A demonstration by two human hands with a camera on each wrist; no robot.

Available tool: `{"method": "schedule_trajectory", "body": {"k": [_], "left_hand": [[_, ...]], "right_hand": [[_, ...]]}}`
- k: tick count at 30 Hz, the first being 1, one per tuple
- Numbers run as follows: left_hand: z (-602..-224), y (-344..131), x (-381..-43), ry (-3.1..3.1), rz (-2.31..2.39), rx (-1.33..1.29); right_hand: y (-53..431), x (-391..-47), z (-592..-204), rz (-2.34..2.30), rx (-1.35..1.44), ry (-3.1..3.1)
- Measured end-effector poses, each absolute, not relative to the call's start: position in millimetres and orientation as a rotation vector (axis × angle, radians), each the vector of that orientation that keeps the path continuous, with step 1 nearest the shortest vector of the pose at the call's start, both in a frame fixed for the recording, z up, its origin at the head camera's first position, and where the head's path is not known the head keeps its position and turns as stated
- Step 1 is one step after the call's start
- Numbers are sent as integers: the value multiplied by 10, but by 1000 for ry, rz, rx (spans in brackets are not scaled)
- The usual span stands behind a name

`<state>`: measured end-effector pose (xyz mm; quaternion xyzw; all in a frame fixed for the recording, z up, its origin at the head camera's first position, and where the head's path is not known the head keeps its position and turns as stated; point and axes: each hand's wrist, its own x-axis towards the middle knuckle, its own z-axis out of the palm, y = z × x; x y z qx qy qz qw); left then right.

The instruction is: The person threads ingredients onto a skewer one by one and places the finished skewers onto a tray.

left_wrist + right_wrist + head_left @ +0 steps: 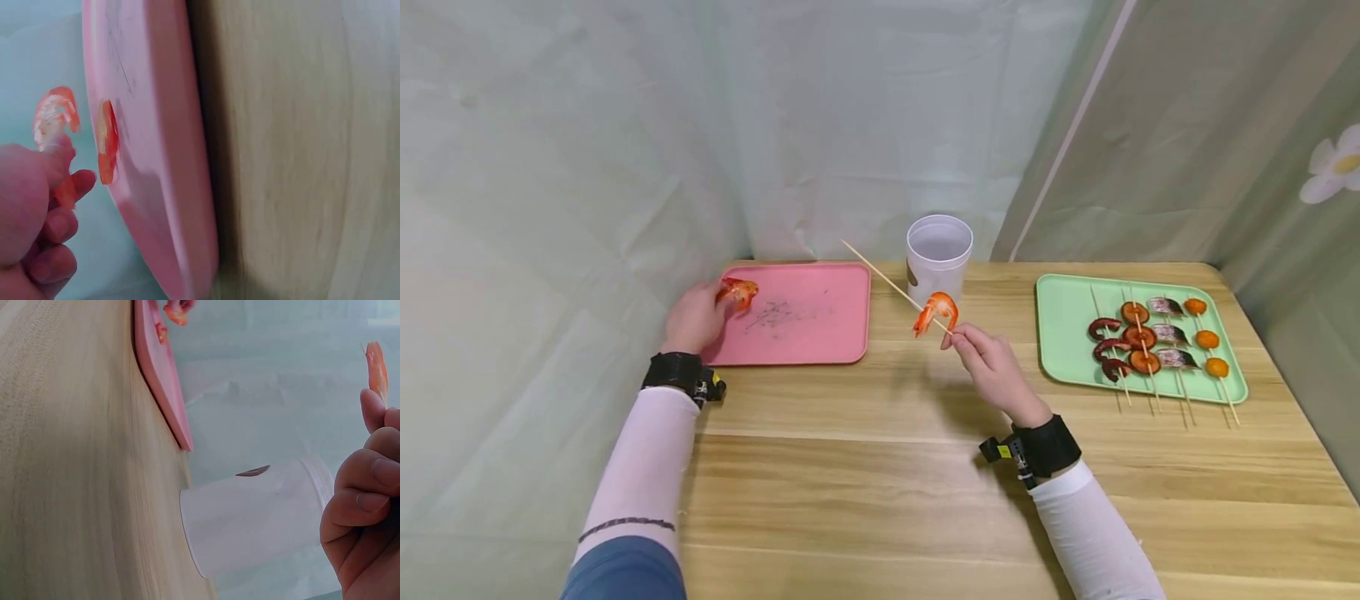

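Note:
My left hand (695, 319) is over the left end of the pink tray (827, 325). In the left wrist view its thumb and fingers pinch an orange shrimp (49, 117), lifted off the tray. A second shrimp (107, 144) lies on the tray surface close by. My right hand (992, 367) grips a thin bamboo skewer (880, 273) near its lower end, with the tip pointing up and to the left. One curled shrimp (938, 310) is threaded on that skewer just above the fingers. In the right wrist view this shrimp (377, 372) shows beyond the fingertips.
Behind the skewer stands a white cup (938, 271). On the right, a green tray (1060, 333) bears several loaded skewers with octopus-like pieces (1105, 328), brown round slices (1138, 337), silvery pieces (1171, 334) and orange balls (1207, 339). A pale curtain (880, 125) hangs behind the wooden table (865, 475).

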<state>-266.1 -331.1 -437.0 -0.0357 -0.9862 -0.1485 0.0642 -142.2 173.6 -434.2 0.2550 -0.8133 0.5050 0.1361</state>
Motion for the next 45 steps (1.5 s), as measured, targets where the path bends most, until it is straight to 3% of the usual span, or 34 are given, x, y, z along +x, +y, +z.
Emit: {"method": "schedule_trajectory", "body": {"k": [18,25,29,45], "left_hand": [[-4383,-2148,-2481,-2664,-1366,-97],[-4250,-1672,-2291,-2097,-2443,-124],[-4208,-1473,-2249,-1777,-2790,-158],[-4211,-1265,-2106,-1492,-3017,-280]], "right_hand": [[1727,-1436,-4354,1493,726,-2389],[1750,-1474,-4380,1419,751,-2432],[1763,-1498,-4394,1385,776,-2437],[1803,-1538,-4432,1320,704,-2580]]}}
